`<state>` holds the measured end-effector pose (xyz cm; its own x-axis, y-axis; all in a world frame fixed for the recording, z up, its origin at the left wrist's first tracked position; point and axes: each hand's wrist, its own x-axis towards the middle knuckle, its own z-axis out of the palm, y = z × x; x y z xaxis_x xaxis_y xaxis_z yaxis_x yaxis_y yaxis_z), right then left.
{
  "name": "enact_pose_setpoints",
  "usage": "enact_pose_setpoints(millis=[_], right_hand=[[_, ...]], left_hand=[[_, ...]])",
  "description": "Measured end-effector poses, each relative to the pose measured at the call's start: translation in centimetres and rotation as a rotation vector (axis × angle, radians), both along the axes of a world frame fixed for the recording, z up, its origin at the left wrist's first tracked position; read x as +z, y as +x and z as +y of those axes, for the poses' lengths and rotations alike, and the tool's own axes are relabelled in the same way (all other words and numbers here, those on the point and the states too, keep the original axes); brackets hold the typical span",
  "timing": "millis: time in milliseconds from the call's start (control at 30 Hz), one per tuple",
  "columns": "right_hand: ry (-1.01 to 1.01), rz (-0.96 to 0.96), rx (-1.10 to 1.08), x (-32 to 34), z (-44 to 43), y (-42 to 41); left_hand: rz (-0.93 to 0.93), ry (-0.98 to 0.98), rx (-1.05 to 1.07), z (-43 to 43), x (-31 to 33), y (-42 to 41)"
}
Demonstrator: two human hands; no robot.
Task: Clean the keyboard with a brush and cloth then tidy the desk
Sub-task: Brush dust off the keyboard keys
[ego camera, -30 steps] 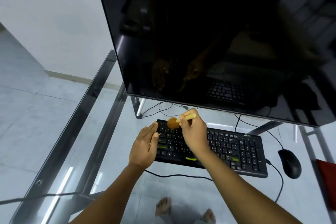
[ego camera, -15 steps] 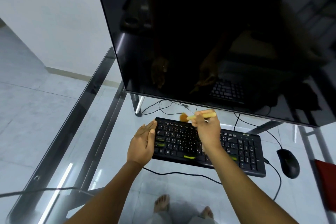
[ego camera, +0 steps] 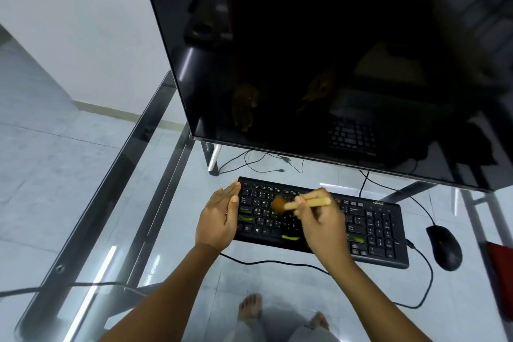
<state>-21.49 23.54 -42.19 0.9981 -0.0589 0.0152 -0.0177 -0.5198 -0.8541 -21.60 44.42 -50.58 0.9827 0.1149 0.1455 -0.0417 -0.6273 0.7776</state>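
Observation:
A black keyboard (ego camera: 372,226) lies on the glass desk (ego camera: 155,197) below a large dark monitor (ego camera: 319,58). My right hand (ego camera: 323,226) is closed on a small brush (ego camera: 294,203) with a pale wooden handle and brown bristles. The bristles rest on the keys in the keyboard's left-middle part, blurred by motion. My left hand (ego camera: 219,216) lies flat with fingers together against the keyboard's left end, holding nothing. A dark red cloth (ego camera: 501,272) sits at the desk's right edge, partly cut off by the frame.
A black wired mouse (ego camera: 444,247) sits right of the keyboard, its cable looping along the desk front. Loose cables lie behind the keyboard near the monitor's white foot (ego camera: 215,157). The desk's metal frame runs along the left. Bare feet show through the glass.
My right hand swept the brush from the keyboard's top-left to its upper edge, then back down and left onto the letter keys. My left hand stayed at the keyboard's left end.

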Motion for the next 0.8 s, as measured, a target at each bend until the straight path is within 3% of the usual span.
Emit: enact_pose_setpoints(millis=[67,133,167,233,333,400,467,567,600,633,733,800], right_hand=[[0.03,0.263,0.204,-0.1,0.7,-0.8],[-0.056,0.237,0.229,-0.4,0.6,-0.8],[-0.077,0.135,0.147,-0.2,0.5,-0.5],[-0.011,0.024,0.043,0.6,1.1,-0.1],[0.036,0.273,0.277,0.9,3.1,-0.2],[-0.105,0.234,0.275,0.5,3.1,0.1],[-0.107,0.087,0.135,0.5,2.7,0.6],[-0.013,0.286,0.294,1.0,3.2,0.9],[-0.077,0.34,0.358,0.9,3.1,1.0],[-0.109,0.335,0.343,0.8,2.7,1.3],[-0.013,0.175,-0.014,0.7,0.6,3.0],[0.043,0.27,0.03,1.2,0.3,3.7]], left_hand=[[0.008,0.008,0.008,0.0,0.0,0.0],[0.008,0.004,0.009,0.1,-0.1,-0.1],[0.005,-0.004,0.005,0.1,-0.1,-0.1],[-0.005,-0.012,-0.001,0.0,0.1,0.0],[-0.016,0.002,0.014,0.1,0.2,-0.1],[-0.019,0.0,0.019,0.1,0.2,-0.2],[-0.023,0.001,0.006,0.0,0.1,-0.1],[-0.012,0.012,0.013,0.1,0.1,-0.1],[-0.011,0.011,0.017,0.2,0.0,-0.1],[-0.013,0.003,0.018,0.2,0.0,-0.2],[-0.007,-0.015,0.012,0.0,-0.1,-0.1],[0.011,-0.028,0.026,0.1,-0.2,-0.1]])
